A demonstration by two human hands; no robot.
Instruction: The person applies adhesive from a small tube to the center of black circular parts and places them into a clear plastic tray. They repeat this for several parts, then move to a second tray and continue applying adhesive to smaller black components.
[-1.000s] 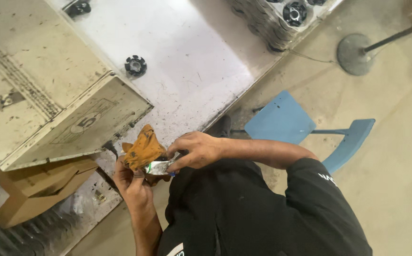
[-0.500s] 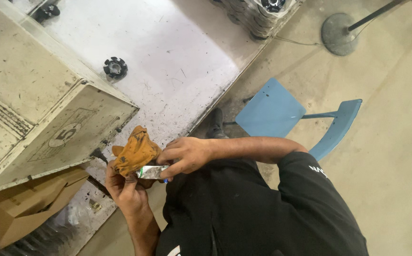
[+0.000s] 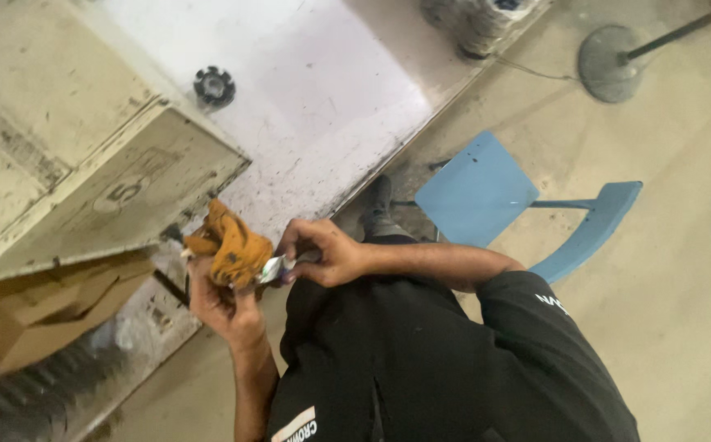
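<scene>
My left hand (image 3: 218,304) grips a crumpled orange cloth (image 3: 231,244) in front of my black shirt. My right hand (image 3: 324,252) comes across from the right, and its fingers pinch a small silvery piece (image 3: 272,268) pressed against the cloth's lower right edge. The two hands are almost touching, close to the worn front edge of the white worktable (image 3: 323,106). Most of the silvery piece is hidden by cloth and fingers.
A beige metal cabinet (image 3: 85,172) lies on the table at left, with a cardboard box (image 3: 40,315) below it. A black round part (image 3: 213,85) sits on the tabletop. A blue chair (image 3: 495,192) stands at right, and a round stand base (image 3: 611,62) is on the floor.
Both hands keep the cloth and the silvery piece together. The view has drifted slightly, and the right fingers have shifted a little on the piece.
</scene>
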